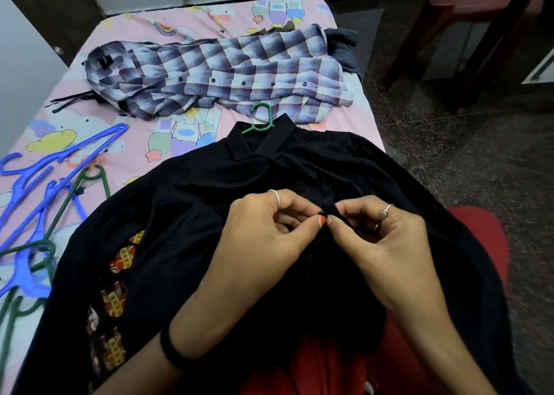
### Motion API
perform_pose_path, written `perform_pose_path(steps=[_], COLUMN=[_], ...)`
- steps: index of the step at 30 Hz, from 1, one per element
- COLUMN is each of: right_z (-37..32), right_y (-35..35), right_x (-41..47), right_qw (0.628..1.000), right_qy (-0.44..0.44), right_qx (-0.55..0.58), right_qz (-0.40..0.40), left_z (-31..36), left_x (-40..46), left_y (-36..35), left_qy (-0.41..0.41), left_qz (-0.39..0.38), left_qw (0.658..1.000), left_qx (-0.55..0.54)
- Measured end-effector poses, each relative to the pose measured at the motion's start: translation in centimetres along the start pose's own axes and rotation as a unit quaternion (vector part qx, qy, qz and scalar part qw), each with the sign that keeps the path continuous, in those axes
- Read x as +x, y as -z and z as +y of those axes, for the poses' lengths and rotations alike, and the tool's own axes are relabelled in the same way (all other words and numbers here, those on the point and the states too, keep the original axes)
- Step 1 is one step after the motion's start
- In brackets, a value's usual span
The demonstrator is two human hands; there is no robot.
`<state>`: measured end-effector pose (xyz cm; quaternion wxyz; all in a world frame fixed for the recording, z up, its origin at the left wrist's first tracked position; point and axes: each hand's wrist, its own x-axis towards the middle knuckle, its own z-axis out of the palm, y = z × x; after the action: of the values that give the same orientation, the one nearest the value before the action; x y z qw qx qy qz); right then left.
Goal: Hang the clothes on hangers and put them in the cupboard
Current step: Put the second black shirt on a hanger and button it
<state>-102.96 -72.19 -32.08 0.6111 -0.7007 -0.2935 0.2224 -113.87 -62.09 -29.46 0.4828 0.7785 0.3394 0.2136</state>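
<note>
— Any writing to read anywhere?
— None legible. A small dark label inside the collar of the checked shirt, too blurred to make out.
— And on the black shirt, nearer than the checked one?
— Only a printed red and yellow pattern showing at its left edge; no letters or numbers there.
— On the pink bedsheet under the checked shirt?
— Cartoon figures and stars only, no words.

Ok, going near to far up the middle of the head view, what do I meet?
Both hands, left and right, pinching the black collared shirt → green plastic hanger hook → purple checked button shirt → dark grey knitted garment.
</note>
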Motion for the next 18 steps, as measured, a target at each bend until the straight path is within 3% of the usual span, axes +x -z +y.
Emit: perform_pose_path(steps=[6,12,18], right_z=[0.1,0.6,1.1], right_y=[-0.2,-0.6,-1.0], right_x=[-0.7,-1.3,-1.7], right_qw=[1.000,0.999,0.997], right_qy=[-0.009,-0.008,0.053], right_qx=[0.021,0.032,-0.054], right_qz=[-0.007,-0.007,0.003], left_z=[-0.3,-0.9,-1.6], left_x=[0.0,-0.1,-0.1], left_y=[0.2,-0.3,-0.8], left_qy=[0.115,0.164,0.230], left_qz=[-0.033,-0.035,-0.040], left_qw=[0.985,0.968,0.945], left_qx=[-0.123,-0.184,-0.230])
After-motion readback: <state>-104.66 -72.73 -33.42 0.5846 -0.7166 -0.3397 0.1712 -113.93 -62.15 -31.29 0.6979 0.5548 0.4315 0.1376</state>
